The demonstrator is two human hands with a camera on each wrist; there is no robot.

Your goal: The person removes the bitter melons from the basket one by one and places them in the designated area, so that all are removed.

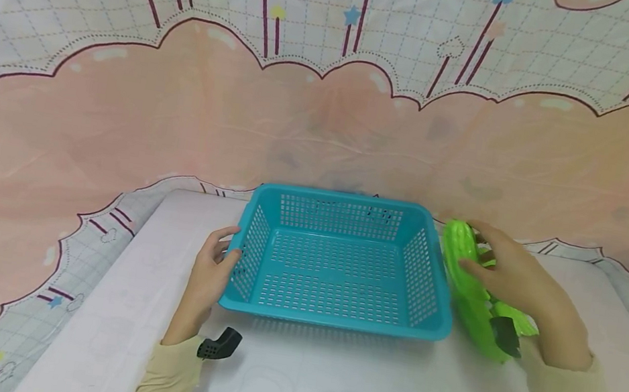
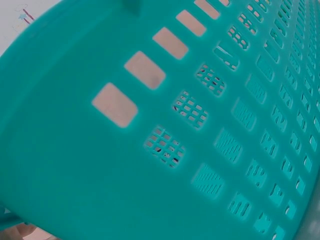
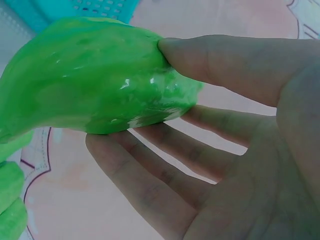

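A turquoise plastic basket point(image 1: 327, 316) with slotted walls stands in the middle of the white table. My left hand point(image 1: 212, 269) holds its left rim, thumb at the rim and fingers along the outer side. In the left wrist view the basket wall point(image 2: 75, 165) fills nearly everything and hides most of that hand. To the right of the basket, my right hand point(image 1: 507, 269) pinches a long, glossy bright-green gourd point(image 1: 467, 293) with lengthwise ridges. The right wrist view has the thumb on one side of the gourd point(image 3: 100, 75) and the fingertips on the other.
More green vegetables point(image 1: 513, 314) lie under and beside the right hand, partly hidden by it. The white table point(image 1: 346, 390) runs in front of the basket. A patterned pink-and-white cloth point(image 1: 332, 117) hangs behind and around it.
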